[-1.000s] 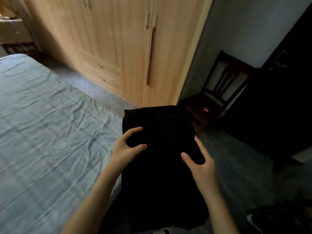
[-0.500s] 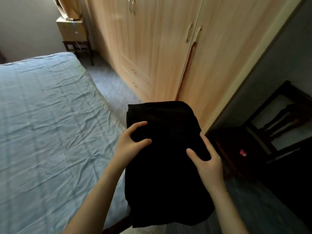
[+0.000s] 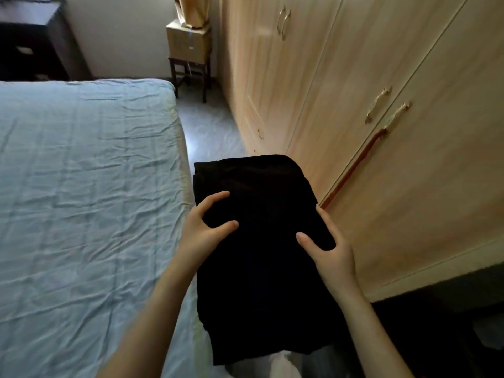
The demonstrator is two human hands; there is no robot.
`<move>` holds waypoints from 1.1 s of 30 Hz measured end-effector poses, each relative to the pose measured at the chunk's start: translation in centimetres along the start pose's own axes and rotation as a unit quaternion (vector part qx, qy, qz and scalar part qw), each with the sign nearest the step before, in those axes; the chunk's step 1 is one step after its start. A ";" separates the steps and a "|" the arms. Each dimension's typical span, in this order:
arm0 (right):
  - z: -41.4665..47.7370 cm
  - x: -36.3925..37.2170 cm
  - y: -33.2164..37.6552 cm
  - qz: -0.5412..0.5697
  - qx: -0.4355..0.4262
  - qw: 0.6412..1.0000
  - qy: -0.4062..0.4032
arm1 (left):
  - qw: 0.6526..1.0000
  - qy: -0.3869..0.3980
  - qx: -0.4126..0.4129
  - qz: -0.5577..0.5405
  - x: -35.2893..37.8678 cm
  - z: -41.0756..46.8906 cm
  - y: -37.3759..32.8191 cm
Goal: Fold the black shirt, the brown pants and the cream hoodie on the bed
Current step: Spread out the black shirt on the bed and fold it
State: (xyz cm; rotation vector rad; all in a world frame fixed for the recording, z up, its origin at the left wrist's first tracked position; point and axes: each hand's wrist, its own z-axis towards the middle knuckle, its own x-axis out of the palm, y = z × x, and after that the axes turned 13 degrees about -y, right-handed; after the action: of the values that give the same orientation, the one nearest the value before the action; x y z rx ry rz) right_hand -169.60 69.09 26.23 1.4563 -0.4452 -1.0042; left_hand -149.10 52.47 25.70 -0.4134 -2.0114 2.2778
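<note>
The black shirt [image 3: 261,241] is showing as a tall, flat rectangle of plain dark cloth, already folded. Stacked layers are showing along its left edge, its far right corner is looking rounded, and its near end is hanging down towards the person. It is being held in the air just off the right edge of the bed [image 3: 81,186], over the strip of floor [image 3: 210,132] between the bed and the wardrobe [image 3: 354,105], and it is not lying on the bed.

The left hand [image 3: 203,230] is holding the shirt's left edge, its grip narrow, with thumb and forefinger pressing on top and the other fingers hidden beneath the cloth. The right hand [image 3: 330,257] is holding the right edge in the same narrow grip, its thumb lying on top and its forefinger running along the side.

The bed is wearing a wrinkled pale blue sheet. The wardrobe, to the right of the bed, is standing with its doors closed, so its contents are hidden. Beyond the bed's far right corner, a closed cardboard box [image 3: 188,42] is sitting on a small dark stool [image 3: 191,72]; what is inside cannot be told.
</note>
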 end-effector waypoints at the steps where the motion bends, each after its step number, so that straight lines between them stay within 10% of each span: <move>1: 2.2 0.3 -0.7 0.006 -0.001 1.000 0.013 | 1.000 -0.019 -0.004 0.007 1.1 1.0 0.3; 14: 25.6 6.8 -3.6 0.034 -0.034 0.982 0.180 | 0.974 -0.210 -0.077 0.042 10.7 14.4 0.0; 33: 53.8 41.8 6.4 0.029 -0.081 0.960 0.268 | 0.956 -0.280 -0.072 0.056 -0.5 53.1 5.2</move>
State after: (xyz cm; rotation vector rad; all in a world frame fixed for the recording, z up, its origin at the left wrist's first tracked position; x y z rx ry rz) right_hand -187.18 2.93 26.00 1.4850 -0.0091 -0.5485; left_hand -161.21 0.47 26.19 0.1446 -2.4684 2.5375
